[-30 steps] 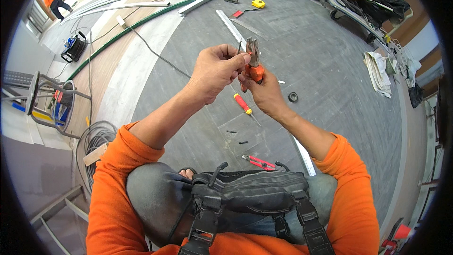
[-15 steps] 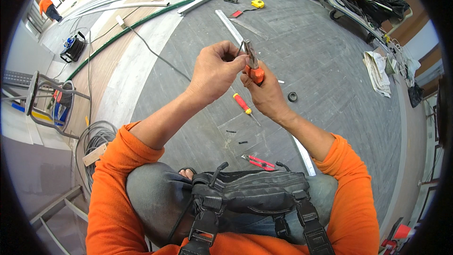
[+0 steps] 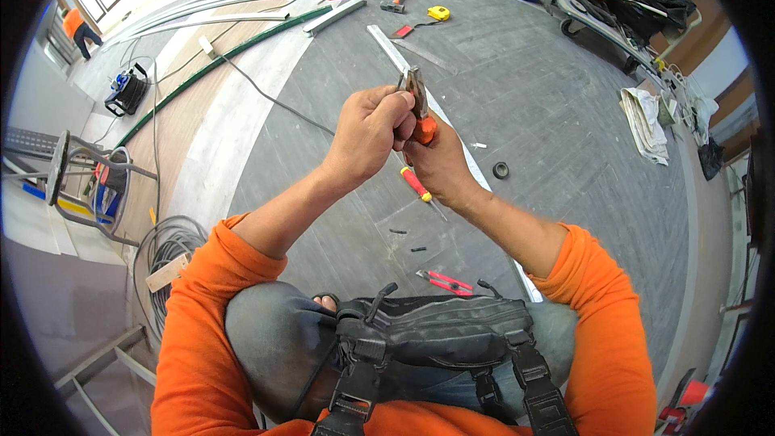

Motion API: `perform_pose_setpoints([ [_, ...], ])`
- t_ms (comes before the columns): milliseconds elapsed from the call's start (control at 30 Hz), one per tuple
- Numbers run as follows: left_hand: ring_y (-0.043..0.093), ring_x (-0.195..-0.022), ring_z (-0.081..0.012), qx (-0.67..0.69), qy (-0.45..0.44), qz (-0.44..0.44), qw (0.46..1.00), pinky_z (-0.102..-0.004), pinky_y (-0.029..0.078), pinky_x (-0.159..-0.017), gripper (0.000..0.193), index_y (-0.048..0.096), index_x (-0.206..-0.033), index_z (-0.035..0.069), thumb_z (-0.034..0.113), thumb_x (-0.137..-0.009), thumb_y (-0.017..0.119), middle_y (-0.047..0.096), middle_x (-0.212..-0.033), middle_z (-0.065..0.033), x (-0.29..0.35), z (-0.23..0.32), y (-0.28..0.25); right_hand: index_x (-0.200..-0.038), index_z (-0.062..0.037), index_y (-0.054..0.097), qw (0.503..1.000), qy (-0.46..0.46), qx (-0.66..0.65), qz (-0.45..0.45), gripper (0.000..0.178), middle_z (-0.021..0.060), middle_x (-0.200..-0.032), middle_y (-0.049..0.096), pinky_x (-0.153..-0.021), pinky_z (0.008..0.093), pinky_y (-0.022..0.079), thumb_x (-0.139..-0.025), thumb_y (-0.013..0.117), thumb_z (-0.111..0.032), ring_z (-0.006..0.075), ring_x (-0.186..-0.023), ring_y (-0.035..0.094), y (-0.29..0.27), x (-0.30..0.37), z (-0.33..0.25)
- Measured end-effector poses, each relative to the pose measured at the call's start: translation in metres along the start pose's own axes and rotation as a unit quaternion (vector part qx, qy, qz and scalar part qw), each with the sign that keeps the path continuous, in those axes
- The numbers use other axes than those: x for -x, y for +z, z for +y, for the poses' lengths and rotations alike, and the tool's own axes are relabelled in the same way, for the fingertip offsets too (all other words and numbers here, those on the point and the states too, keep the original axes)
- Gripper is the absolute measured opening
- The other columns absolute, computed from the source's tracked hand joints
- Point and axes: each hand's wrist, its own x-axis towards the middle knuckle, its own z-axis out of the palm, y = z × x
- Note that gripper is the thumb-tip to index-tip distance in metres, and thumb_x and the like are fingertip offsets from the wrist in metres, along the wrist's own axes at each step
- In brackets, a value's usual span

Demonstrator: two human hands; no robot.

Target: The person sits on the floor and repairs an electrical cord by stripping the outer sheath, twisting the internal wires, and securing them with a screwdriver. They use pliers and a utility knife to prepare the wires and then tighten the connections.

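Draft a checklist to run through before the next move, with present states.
1. Orange-handled pliers gripped in right hand: ok.
2. Thin dark piece clamped between the pliers' jaws: cannot tell; too small to make out beside the left hand.
3. Red-and-yellow screwdriver stowed: not ok; lies on the floor.
4. Short black pieces cleared away: not ok; two lie loose.
5. Co-worker well away: ok, far off at upper left.

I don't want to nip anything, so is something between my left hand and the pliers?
Nothing visible blocks the way: your left hand, seemingly pinching a thin dark strip, is close beside the pliers, which your right hand grips.
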Motion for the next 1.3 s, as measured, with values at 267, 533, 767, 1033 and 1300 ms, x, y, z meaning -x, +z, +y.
perform_pose_setpoints([
  [267, 0.045, -0.067, -0.0134, 0.096, 0.044, -0.014, 0.994, -0.0298, 0.036, -0.062, 0.031, 0.043, -0.073, 0.011, 0.028, -0.099, 0.044, 0.05, -0.071, -0.0038, -0.003, -0.009, -0.011, -0.14, 0.0005, 0.055, 0.992, 0.045, -0.07, 0.093, 0.051, 0.0114, -0.122, 0.071, -0.089, 0.0324, 0.049, -0.1, 0.065, -0.03, 0.0168, -0.115, 0.062, -0.042, -0.015, 0.004],
  [533, 0.036, -0.062, -0.0107, 0.069, -0.072, -0.075, 0.992, -0.0278, 0.03, -0.057, 0.034, 0.049, -0.073, 0.009, 0.031, -0.099, 0.043, 0.045, -0.069, -0.0003, -0.001, -0.009, -0.011, -0.124, 0.0011, 0.065, 0.997, 0.064, 0.034, -0.029, 0.032, 0.0039, -0.093, 0.069, -0.082, 0.033, 0.053, -0.099, 0.067, -0.018, 0.0145, -0.086, 0.064, -0.057, -0.008, -0.011],
  [767, 0.036, -0.058, -0.0089, 0.049, -0.135, -0.161, 0.976, -0.0266, 0.028, -0.052, 0.039, 0.051, -0.071, 0.008, 0.03, -0.103, 0.045, 0.044, -0.065, 0.0008, -0.002, -0.009, -0.012, -0.13, -0.0032, 0.063, 0.985, 0.062, 0.091, -0.131, 0.033, 0.0025, -0.1, 0.066, -0.086, 0.0307, 0.051, -0.097, 0.065, -0.008, 0.0132, -0.089, 0.06, -0.072, -0.004, 0.011],
  [1033, 0.038, -0.054, -0.0097, 0.049, -0.175, -0.164, 0.97, -0.0277, 0.027, -0.049, 0.037, 0.047, -0.069, 0.01, 0.03, -0.101, 0.047, 0.043, -0.06, 0.001, 0.002, -0.005, -0.012, -0.136, -0.0045, 0.058, 0.979, -0.01, 0.156, -0.129, 0.039, 0.0098, -0.105, 0.068, -0.09, 0.0341, 0.052, -0.098, 0.065, -0.008, 0.0186, -0.097, 0.064, -0.059, 0.003, 0.005],
  [1300, 0.038, -0.053, -0.0104, 0.061, -0.181, -0.158, 0.969, -0.0284, 0.027, -0.048, 0.036, 0.043, -0.067, 0.012, 0.028, -0.099, 0.048, 0.044, -0.061, -0.0001, 0.002, -0.01, -0.015, -0.132, -0.0082, 0.06, 0.967, -0.035, 0.235, -0.092, 0.038, 0.0146, -0.113, 0.07, -0.091, 0.0398, 0.053, -0.096, 0.07, -0.013, 0.0315, -0.102, 0.068, -0.054, 0.004, 0.001],
])
